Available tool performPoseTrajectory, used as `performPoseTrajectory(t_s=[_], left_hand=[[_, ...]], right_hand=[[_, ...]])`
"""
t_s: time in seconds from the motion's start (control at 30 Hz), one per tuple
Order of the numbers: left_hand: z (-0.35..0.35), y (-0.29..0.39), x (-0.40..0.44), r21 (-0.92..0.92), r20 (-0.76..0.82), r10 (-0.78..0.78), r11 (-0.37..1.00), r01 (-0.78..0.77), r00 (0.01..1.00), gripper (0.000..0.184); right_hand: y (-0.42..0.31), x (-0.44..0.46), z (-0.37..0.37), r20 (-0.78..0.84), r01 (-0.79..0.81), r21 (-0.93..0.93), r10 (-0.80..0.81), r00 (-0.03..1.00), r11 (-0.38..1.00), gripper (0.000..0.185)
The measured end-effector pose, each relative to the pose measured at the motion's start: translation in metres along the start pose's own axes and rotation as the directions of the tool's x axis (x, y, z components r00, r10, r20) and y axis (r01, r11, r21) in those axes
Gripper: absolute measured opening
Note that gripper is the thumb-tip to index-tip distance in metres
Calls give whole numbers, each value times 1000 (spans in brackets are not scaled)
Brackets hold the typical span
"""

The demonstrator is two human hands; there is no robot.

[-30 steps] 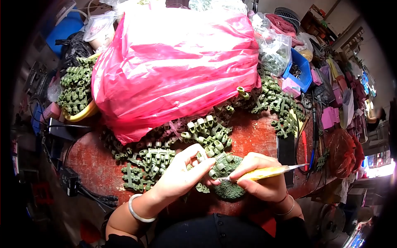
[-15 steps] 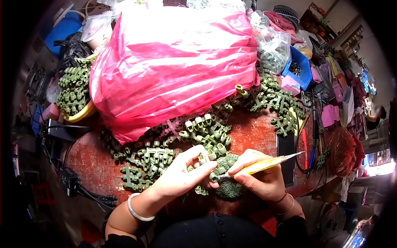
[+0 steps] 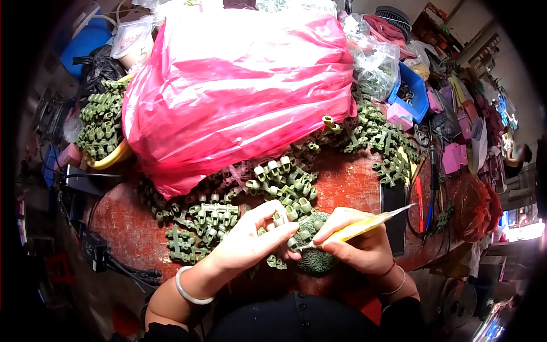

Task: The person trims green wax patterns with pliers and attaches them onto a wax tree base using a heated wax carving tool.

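Observation:
My left hand (image 3: 250,236) is closed around a small green piece (image 3: 278,219) with cup-shaped ends, low in the middle of the view. In my right hand (image 3: 362,242) is a yellow-filled cone (image 3: 359,229), pinched between thumb and fingers; its narrow tip meets the green piece's lower end. Below and between both hands lies a round, rough dark green object (image 3: 317,261). Just past my left hand, similar green pieces (image 3: 213,216) are heaped on the red table (image 3: 347,185).
A large pink plastic bag (image 3: 239,97) covers the table's back. At right are a blue bin (image 3: 415,94), pink blocks (image 3: 454,158), a red pen (image 3: 420,199) and a dark flat object (image 3: 393,208). Cables and a black adapter (image 3: 96,248) sit left. Part of a person (image 3: 515,159) shows far right.
The cone in my right hand has tilted more upright, and its tip has shifted slightly at the green piece. My left hand has barely moved.

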State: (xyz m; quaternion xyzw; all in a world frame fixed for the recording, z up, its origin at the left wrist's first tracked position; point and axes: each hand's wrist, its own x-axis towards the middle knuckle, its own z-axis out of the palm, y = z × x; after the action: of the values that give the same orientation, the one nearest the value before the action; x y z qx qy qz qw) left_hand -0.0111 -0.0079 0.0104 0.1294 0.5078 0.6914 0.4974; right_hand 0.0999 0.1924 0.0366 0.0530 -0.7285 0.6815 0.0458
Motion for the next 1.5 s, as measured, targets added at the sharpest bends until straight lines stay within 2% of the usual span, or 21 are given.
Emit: performPoseTrajectory(t_s=[0.07, 0.13, 0.2, 0.27, 0.33, 0.4, 0.43, 0.47, 0.53, 0.6, 0.67, 0.8, 0.87, 0.93, 1.03, 1.1, 1.2, 1.27, 1.37, 1.43, 1.5], left_hand=[[-1, 2, 0, 18, 11, -17, 1000, 17, 1000, 15], [0, 4, -1, 36, 23, -33, 999, 33, 999, 15], [2, 5, -2, 29, 32, -25, 999, 24, 999, 15], [1, 4, -1, 9, 17, -29, 1000, 29, 999, 15], [0, 4, -1, -8, -2, -32, 999, 32, 999, 15], [0, 4, -1, 11, 47, -35, 999, 35, 998, 15], [4, 5, -1, 22, 31, -51, 998, 51, 998, 16], [3, 5, -1, 22, 34, -52, 998, 51, 998, 16], [1, 6, 0, 8, 30, -58, 998, 58, 998, 15], [-3, 6, -1, -39, 23, -53, 998, 54, 998, 15], [-4, 11, -1, -12, 8, -134, 991, 134, 991, 13], [-5, 9, -1, -45, 59, -129, 990, 132, 990, 13], [-3, 7, -1, -52, 60, -114, 992, 117, 992, 12], [-4, 4, -2, -30, 64, -92, 995, 94, 994, 9], [3, 5, -2, 38, 58, -13, 999, 11, 998, 9], [2, 6, -3, 376, 62, 74, 922, -92, 995, 10], [4, -1, -2, 359, 72, 146, 919, -162, 987, 10], [3, -3, -2, 356, 67, 131, 923, -147, 989, 9], [2, -4, -1, 439, 60, 234, 867, -236, 970, 10], [3, -5, -1, 434, 62, 257, 863, -258, 964, 10], [3, -2, -1, 436, 61, 228, 870, -232, 972, 9]], right_hand=[[-1, -2, 3, -46, -57, 29, 58, 997, 998, 13], [-1, 0, 3, -99, 58, -171, -76, 992, 984, 12], [-4, 0, 1, -138, 51, -151, -72, 988, 987, 12], [-4, -1, -1, -22, 35, -29, -36, 999, 999, 13], [-4, 1, 3, 4, 37, -87, -37, 999, 996, 15], [-5, 1, 4, -140, 165, -359, -228, 964, 918, 15], [-4, -2, 3, -248, 165, -355, -263, 932, 920, 14], [-4, -7, 4, -367, 98, -321, -220, 904, 942, 14], [1, -10, 3, -478, 116, -212, -207, 854, 970, 12], [-1, -9, 1, -431, 131, -149, -184, 883, 980, 10], [0, -8, -1, -270, 8, 31, 1, 963, 999, 9], [-7, 0, 9, -552, -67, 162, 147, 821, 985, 8], [-3, -4, 4, -483, -22, 164, 100, 870, 986, 8], [-1, -5, 5, -291, -70, 101, 96, 952, 993, 9], [-5, -4, 8, -431, -81, 41, 90, 898, 996, 9], [-3, -6, 3, -459, -36, 49, 54, 887, 998, 11], [-4, -5, 7, -331, -104, 140, 146, 932, 985, 12], [-6, -3, 7, -400, -209, 132, 245, 883, 969, 13], [-4, -2, 8, -505, -119, 17, 111, 856, 993, 12], [-4, -6, 3, -385, -65, -31, 48, 922, 997, 12], [-3, -5, 7, -381, -145, 56, 156, 911, 988, 14]])
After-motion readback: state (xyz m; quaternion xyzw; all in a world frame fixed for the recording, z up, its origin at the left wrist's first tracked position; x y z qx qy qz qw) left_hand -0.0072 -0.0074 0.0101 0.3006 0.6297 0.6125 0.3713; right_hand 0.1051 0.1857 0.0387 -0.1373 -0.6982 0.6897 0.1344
